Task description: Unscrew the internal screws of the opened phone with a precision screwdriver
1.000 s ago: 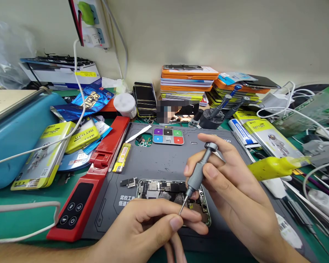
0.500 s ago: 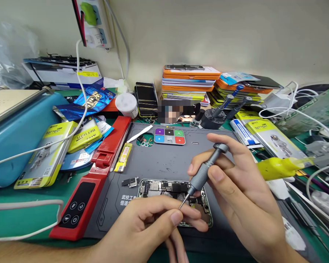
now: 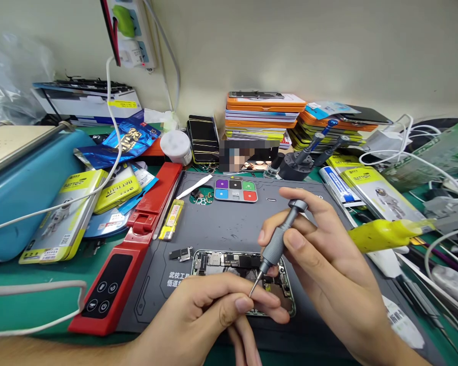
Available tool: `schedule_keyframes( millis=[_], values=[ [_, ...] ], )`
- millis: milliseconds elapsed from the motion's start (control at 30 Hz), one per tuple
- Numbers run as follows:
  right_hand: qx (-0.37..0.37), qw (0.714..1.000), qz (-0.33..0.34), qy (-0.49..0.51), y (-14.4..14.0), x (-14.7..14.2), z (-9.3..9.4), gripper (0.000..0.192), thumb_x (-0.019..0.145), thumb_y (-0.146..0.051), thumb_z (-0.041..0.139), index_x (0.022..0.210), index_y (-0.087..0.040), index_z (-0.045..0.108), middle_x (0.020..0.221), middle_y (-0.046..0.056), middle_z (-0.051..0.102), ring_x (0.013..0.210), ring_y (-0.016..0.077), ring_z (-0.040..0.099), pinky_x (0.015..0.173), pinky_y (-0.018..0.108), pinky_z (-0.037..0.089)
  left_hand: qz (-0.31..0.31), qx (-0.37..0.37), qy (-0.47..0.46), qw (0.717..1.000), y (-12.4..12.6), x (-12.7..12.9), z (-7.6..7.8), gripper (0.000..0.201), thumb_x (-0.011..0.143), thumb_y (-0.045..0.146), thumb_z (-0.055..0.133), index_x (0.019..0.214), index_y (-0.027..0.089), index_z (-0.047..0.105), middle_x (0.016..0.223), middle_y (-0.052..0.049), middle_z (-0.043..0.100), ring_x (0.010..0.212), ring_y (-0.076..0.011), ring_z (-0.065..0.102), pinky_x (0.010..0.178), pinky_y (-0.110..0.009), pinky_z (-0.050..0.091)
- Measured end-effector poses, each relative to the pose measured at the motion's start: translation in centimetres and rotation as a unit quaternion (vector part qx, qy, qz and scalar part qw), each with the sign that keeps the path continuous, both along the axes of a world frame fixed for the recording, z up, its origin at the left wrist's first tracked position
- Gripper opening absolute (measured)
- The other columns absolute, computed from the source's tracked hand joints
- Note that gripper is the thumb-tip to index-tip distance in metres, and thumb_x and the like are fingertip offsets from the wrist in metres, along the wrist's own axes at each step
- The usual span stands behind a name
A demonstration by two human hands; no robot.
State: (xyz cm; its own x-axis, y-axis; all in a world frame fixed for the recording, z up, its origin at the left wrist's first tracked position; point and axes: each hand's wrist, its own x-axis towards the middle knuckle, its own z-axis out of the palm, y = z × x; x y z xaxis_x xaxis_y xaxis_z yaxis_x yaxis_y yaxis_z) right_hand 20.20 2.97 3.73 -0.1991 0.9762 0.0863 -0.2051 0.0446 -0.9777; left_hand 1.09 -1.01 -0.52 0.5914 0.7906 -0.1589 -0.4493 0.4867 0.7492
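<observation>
My right hand [image 3: 328, 269] grips a grey precision screwdriver [image 3: 275, 245], with the forefinger up by its cap and the shaft slanting down to the left. Its thin tip meets the thumb and forefinger of my left hand [image 3: 204, 310], which are pinched together. Anything tiny between those fingertips is too small to make out. Below both hands lies an opened phone [image 3: 217, 259] with its inner boards and parts exposed. My left hand covers much of its lower side. Beside its upper left corner rest small metal-and-black parts [image 3: 180, 253].
A dark work mat [image 3: 213, 223] lies under the phone. Left of it stands a red device [image 3: 110, 290] with touch buttons. A coloured screw tray [image 3: 236, 190] and a white spudger [image 3: 194, 186] lie behind. Battery boxes, a yellow-handled tool [image 3: 385, 235] and tweezers crowd the sides.
My right hand and the screwdriver have shifted slightly left, and the screwdriver stands a little steeper. My left hand keeps its pinch in nearly the same place.
</observation>
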Motion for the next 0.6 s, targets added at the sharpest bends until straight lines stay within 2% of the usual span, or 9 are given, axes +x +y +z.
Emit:
schedule_keyframes(
  millis=[233,367,500,600],
  values=[
    [0.019,1.000,-0.002,-0.018,0.1,0.3,-0.5,0.033,0.108,-0.037,0.065,0.140,-0.041,0.059,0.093,-0.002,0.074,0.071,0.0109,0.067,0.063,0.019,0.061,-0.008,0.005,0.005,1.000,-0.1,-0.1,-0.2,0.033,0.104,0.050,0.075,0.115,0.021,0.086,0.115,-0.012,0.086,0.065,-0.0079,0.078,0.063,-0.014,0.062],
    [-0.019,1.000,0.004,-0.009,0.3,0.4,-0.7,0.036,0.107,-0.039,0.066,0.142,-0.039,0.059,0.093,-0.001,0.075,0.070,0.0114,0.065,0.063,0.020,0.061,-0.015,0.023,-0.001,1.000,-0.1,0.0,-0.7,0.037,0.103,0.054,0.074,0.118,0.022,0.086,0.118,-0.013,0.085,0.065,-0.0078,0.077,0.063,-0.014,0.060],
    [-0.030,0.999,-0.028,0.022,0.8,0.4,-0.4,0.036,0.104,-0.039,0.068,0.139,-0.034,0.063,0.086,0.000,0.072,0.074,0.0132,0.063,0.065,0.021,0.060,-0.024,0.028,0.011,0.999,-0.1,0.2,-0.9,0.040,0.102,0.057,0.075,0.119,0.023,0.086,0.118,-0.013,0.085,0.065,-0.0090,0.077,0.062,-0.015,0.059],
    [-0.001,0.997,-0.070,0.032,1.4,0.8,0.4,0.036,0.102,-0.037,0.069,0.137,-0.032,0.064,0.083,0.001,0.070,0.074,0.0148,0.063,0.061,0.022,0.057,-0.037,0.027,0.035,0.998,-0.1,0.4,-1.0,0.050,0.098,0.064,0.076,0.117,0.018,0.085,0.111,-0.016,0.086,0.061,-0.0105,0.075,0.060,-0.018,0.058]
  ],
)
